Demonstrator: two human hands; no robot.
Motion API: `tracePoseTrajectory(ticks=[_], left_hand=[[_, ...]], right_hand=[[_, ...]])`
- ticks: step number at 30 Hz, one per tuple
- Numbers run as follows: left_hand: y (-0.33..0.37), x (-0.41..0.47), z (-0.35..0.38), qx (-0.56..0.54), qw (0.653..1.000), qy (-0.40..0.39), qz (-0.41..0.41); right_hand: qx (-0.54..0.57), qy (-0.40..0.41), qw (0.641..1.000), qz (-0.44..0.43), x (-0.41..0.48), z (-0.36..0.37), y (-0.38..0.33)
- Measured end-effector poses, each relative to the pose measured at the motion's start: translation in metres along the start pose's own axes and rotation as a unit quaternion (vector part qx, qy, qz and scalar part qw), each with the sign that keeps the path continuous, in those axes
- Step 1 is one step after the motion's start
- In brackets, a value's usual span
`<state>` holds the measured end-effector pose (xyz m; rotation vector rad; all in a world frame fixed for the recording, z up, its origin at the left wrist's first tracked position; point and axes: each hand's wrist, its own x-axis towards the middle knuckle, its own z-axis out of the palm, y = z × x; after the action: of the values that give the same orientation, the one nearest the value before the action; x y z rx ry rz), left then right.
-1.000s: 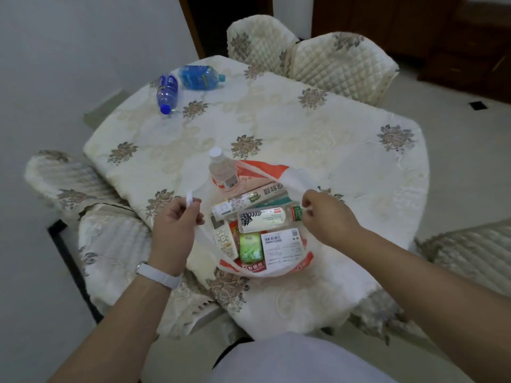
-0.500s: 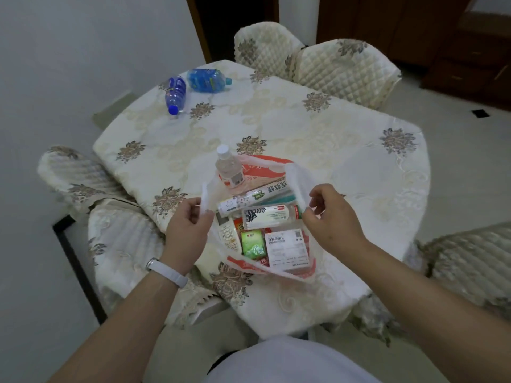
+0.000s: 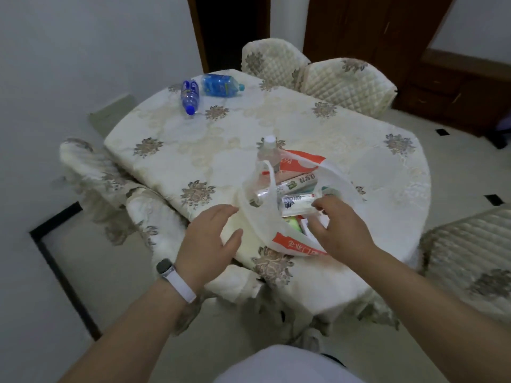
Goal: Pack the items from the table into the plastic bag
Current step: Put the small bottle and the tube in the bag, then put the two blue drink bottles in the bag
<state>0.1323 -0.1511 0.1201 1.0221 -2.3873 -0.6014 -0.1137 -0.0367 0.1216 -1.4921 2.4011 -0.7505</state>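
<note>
Looking down, we see a white translucent plastic bag with orange-red print [image 3: 293, 244] lying at the near edge of the cream floral-patterned tabletop [image 3: 304, 128], stuffed with boxes and a white tube [image 3: 297, 203]; a clear plastic bottle with a white cap [image 3: 269, 150] pokes out at its far end; one handle loop [image 3: 269, 172] stands up free, held by neither of our hands; our left hand [image 3: 210, 239] is spread, fingers relaxed, just beside the bag's left wall, gripping nothing; our right hand [image 3: 343, 230] hovers over the bag's open mouth, fingers bent above the tube, and we cannot tell whether they pinch anything; well apart, at the far left corner, a dark blue plastic bottle [image 3: 190, 96] and a light blue plastic bottle [image 3: 221, 84] lie on their sides, near each other.
</note>
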Motion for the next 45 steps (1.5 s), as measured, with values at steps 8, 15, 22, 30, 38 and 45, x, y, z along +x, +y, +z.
tracePoseTrajectory(ticks=[8, 15, 22, 30, 38, 45], left_hand=[[-0.099, -0.088, -0.091, 0.108, 0.994, 0.02, -0.002], [-0.166, -0.15, -0.158, 0.196, 0.977, 0.067, -0.045], [-0.225, -0.163, -0.201, 0.255, 0.958, 0.091, -0.099], [-0.342, -0.131, -0.242, 0.286, 0.943, 0.074, -0.153], [-0.441, -0.04, -0.309, 0.314, 0.934, 0.062, -0.155], [-0.508, 0.023, -0.356, 0.324, 0.931, 0.077, -0.152]], right_hand=[[-0.105, -0.045, 0.98, -0.161, -0.037, 0.079, -0.137], [-0.141, -0.073, 0.941, -0.299, -0.033, 0.13, -0.24], [-0.171, -0.115, 0.901, -0.381, 0.001, 0.19, -0.32], [-0.15, -0.166, 0.881, -0.416, 0.082, 0.299, -0.404], [-0.111, -0.164, 0.877, -0.439, 0.205, 0.368, -0.496], [-0.096, -0.121, 0.873, -0.463, 0.275, 0.391, -0.562]])
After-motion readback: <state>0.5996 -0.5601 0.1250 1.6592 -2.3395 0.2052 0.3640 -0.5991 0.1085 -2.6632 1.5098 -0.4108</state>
